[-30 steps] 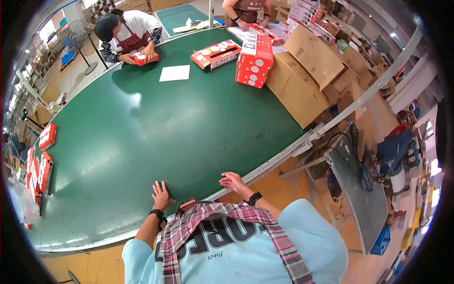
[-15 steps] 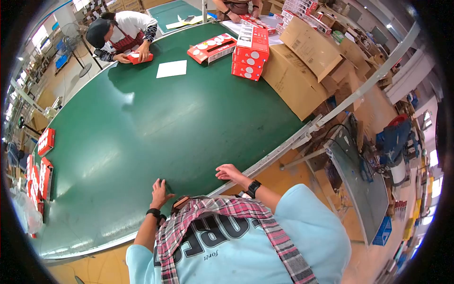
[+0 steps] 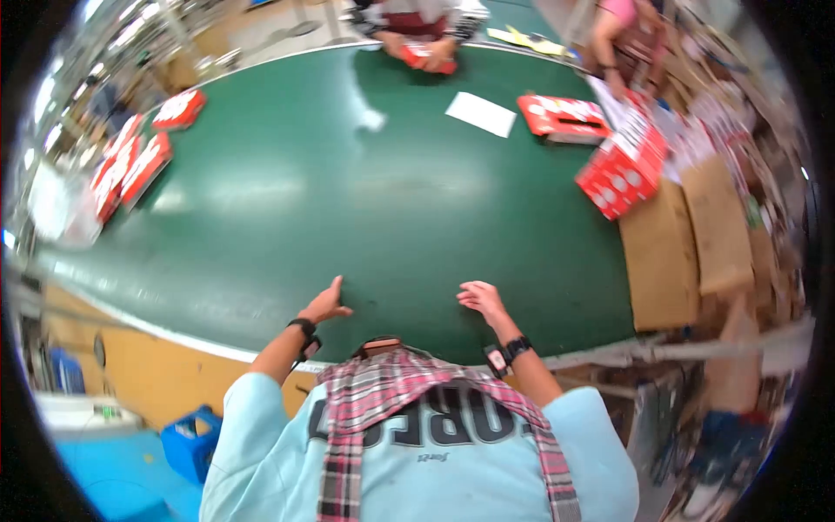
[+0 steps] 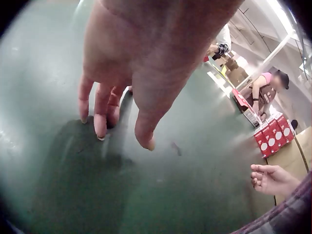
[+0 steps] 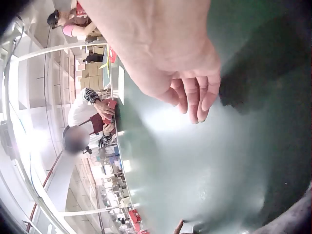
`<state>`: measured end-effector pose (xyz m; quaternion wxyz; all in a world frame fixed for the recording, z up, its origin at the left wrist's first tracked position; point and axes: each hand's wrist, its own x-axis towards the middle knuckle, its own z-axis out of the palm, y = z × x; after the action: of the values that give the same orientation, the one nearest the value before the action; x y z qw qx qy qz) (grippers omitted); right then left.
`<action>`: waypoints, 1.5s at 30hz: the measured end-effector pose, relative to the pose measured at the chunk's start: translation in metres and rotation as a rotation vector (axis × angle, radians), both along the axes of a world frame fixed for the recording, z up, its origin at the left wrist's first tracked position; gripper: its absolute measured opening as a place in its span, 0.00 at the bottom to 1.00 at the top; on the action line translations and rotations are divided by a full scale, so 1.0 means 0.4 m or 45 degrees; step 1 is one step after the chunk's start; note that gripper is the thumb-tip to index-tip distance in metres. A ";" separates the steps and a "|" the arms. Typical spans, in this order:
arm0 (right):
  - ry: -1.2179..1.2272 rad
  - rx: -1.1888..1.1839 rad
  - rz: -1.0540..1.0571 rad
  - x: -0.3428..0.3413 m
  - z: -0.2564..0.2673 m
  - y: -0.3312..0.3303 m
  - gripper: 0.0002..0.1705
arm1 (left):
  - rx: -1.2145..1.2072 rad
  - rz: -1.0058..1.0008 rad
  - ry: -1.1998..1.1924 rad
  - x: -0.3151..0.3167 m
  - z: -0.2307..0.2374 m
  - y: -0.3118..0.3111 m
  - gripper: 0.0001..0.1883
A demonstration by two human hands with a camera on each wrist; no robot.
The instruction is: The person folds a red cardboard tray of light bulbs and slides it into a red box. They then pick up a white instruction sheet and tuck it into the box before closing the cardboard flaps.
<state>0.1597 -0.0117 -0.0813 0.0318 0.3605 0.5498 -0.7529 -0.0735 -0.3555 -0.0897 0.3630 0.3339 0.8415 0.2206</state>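
Both bare hands are over the near edge of a green table [image 3: 400,226]. The left hand [image 3: 325,304] has its fingers spread, thumb apart, with nothing held; in the left wrist view the same left hand [image 4: 131,73] points its fingertips down at the green surface, and whether they touch it I cannot tell. The right hand [image 3: 484,300] is held to the right with loosely bent fingers. In the right wrist view that right hand [image 5: 170,58] is empty, its fingers close together. A black band circles each wrist.
Red-and-white boxes lie at the far left [image 3: 146,167]. Across the table a person holds a red box [image 3: 428,57]. A white sheet [image 3: 481,114], an opened red box [image 3: 565,119], stacked red boxes [image 3: 623,167] and brown cartons [image 3: 663,261] are toward the right, near another person.
The head view has swung left, so the table's far items appear further right. The left fingers have gone from spread flat to partly bent, and the two hands stay apart and empty.
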 end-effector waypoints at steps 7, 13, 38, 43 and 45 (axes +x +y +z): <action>-0.069 0.002 0.032 -0.056 0.070 -0.124 0.14 | -0.064 -0.113 -0.186 -0.110 0.097 -0.035 0.39; -0.211 0.086 0.075 -0.159 0.087 -0.229 0.13 | 0.037 0.087 -0.122 -0.367 0.170 -0.201 0.32; -0.267 1.518 0.553 -1.328 0.005 -1.056 0.06 | 0.364 1.604 0.471 -1.760 0.013 -1.621 0.29; -0.059 1.554 0.459 -1.304 -0.001 -1.073 0.01 | 0.409 1.429 0.861 -1.920 -0.056 -1.663 0.35; -0.139 1.568 0.446 -1.302 0.002 -1.076 0.02 | 0.463 1.258 0.676 -1.967 -0.056 -1.667 0.34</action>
<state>-0.3613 -0.4419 -0.0805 -0.0305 0.2554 0.9297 -0.2637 -0.8604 -1.0221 -0.1120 -0.0688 0.0030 0.9080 0.4132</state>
